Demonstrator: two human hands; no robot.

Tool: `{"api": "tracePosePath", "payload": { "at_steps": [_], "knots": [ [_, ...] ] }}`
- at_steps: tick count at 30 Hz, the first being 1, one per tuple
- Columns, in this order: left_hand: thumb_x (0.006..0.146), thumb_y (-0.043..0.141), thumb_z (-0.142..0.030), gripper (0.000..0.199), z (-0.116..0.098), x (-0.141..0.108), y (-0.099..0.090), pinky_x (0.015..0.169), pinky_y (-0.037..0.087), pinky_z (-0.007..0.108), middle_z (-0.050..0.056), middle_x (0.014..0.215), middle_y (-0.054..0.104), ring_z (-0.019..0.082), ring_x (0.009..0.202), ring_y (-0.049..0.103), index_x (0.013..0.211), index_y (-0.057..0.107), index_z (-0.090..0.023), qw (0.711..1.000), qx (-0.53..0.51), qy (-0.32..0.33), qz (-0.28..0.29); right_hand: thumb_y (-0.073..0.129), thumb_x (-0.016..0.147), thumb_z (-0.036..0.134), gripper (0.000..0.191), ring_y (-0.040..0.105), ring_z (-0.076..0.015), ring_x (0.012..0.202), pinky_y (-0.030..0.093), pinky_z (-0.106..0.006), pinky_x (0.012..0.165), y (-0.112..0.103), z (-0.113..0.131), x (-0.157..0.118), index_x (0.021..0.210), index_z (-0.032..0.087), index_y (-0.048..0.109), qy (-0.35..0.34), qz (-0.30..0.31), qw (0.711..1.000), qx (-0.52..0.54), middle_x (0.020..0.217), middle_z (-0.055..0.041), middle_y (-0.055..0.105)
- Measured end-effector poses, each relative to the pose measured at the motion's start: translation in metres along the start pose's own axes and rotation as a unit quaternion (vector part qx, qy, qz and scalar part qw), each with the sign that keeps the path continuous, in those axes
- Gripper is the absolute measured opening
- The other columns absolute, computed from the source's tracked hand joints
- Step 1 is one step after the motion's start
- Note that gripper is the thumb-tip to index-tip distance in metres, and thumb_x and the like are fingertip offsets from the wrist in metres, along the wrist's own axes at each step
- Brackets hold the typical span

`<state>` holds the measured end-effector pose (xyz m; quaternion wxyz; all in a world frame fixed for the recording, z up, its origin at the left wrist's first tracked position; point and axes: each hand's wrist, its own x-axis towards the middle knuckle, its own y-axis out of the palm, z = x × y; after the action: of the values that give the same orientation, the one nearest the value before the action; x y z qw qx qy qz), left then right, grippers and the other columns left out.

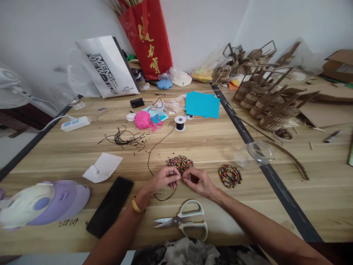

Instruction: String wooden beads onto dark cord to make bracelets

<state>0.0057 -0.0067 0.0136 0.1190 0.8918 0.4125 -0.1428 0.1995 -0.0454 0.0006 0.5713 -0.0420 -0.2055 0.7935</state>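
My left hand (167,177) is closed in a pinch on a thin black cord (149,158), which loops below the hand and runs back to a white spool (180,123) wound with black. Fingertip to fingertip with it, my right hand (200,181) pinches what looks like a tiny bead, largely hidden by the fingers. Just beyond both hands lies a pile of small multicoloured beads (179,162). To the right rests a coiled string of similar beads (230,176). White-handled scissors (180,221) lie in front of my hands, blades slightly apart and pointing left.
A black phone (110,207), white paper (102,167) and a purple-white appliance (46,204) are on the left. Cut black cords (125,138), pink yarn (142,120) and blue sheets (202,104) lie farther back. A clear plastic jar (255,154) and brown miniature baskets (264,99) stand right.
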Motion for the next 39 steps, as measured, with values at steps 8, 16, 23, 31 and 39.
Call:
{"api": "tracePosePath", "payload": {
  "at_steps": [8, 16, 23, 31, 39],
  "knots": [
    [0.068, 0.070, -0.050, 0.041, -0.0017, -0.0002, 0.0023, 0.050, 0.045, 0.019, 0.000, 0.061, 0.061, 0.007, 0.048, 0.055, 0.077, 0.057, -0.011, 1.000, 0.016, -0.006, 0.002, 0.058, 0.084, 0.033, 0.018, 0.044, -0.0080, 0.052, 0.035, -0.018, 0.047, 0.0002, -0.0038, 0.0015, 0.078, 0.016, 0.057, 0.053, 0.005, 0.996, 0.078, 0.060, 0.0025, 0.051],
    [0.069, 0.070, -0.050, 0.041, 0.0022, 0.0018, 0.0021, 0.049, 0.045, 0.019, -0.001, 0.060, 0.060, 0.007, 0.047, 0.054, 0.076, 0.057, -0.012, 1.000, 0.019, 0.000, 0.006, 0.060, 0.084, 0.035, 0.019, 0.043, -0.0079, 0.053, 0.035, -0.018, 0.048, -0.0009, -0.0065, 0.0017, 0.080, 0.016, 0.058, 0.059, 0.027, 0.993, 0.094, 0.061, 0.0028, 0.051],
    [0.068, 0.070, -0.050, 0.042, 0.0016, 0.0015, 0.0027, 0.049, 0.045, 0.019, 0.000, 0.060, 0.060, 0.007, 0.047, 0.055, 0.076, 0.058, -0.011, 1.000, 0.025, -0.003, 0.004, 0.060, 0.083, 0.034, 0.019, 0.043, -0.0078, 0.054, 0.034, -0.019, 0.049, -0.0013, -0.0075, 0.0024, 0.080, 0.015, 0.058, 0.062, 0.035, 0.991, 0.115, 0.062, 0.0028, 0.051],
    [0.069, 0.070, -0.047, 0.039, 0.0042, 0.0023, 0.0015, 0.050, 0.046, 0.019, 0.000, 0.060, 0.060, 0.007, 0.047, 0.055, 0.078, 0.058, -0.011, 1.000, 0.024, 0.001, 0.010, 0.061, 0.083, 0.039, 0.024, 0.044, -0.0080, 0.054, 0.034, -0.019, 0.050, -0.0032, -0.0076, 0.0029, 0.081, 0.015, 0.059, 0.062, 0.041, 0.989, 0.129, 0.063, 0.0025, 0.052],
    [0.069, 0.070, -0.047, 0.039, 0.0020, 0.0012, 0.0025, 0.050, 0.046, 0.020, 0.000, 0.060, 0.060, 0.008, 0.048, 0.055, 0.077, 0.058, -0.011, 1.000, 0.029, -0.001, 0.007, 0.061, 0.081, 0.039, 0.025, 0.042, -0.0080, 0.055, 0.033, -0.020, 0.050, -0.0049, -0.0048, 0.0041, 0.080, 0.014, 0.059, 0.067, 0.047, 0.986, 0.146, 0.062, 0.0027, 0.051]
  ]
}}
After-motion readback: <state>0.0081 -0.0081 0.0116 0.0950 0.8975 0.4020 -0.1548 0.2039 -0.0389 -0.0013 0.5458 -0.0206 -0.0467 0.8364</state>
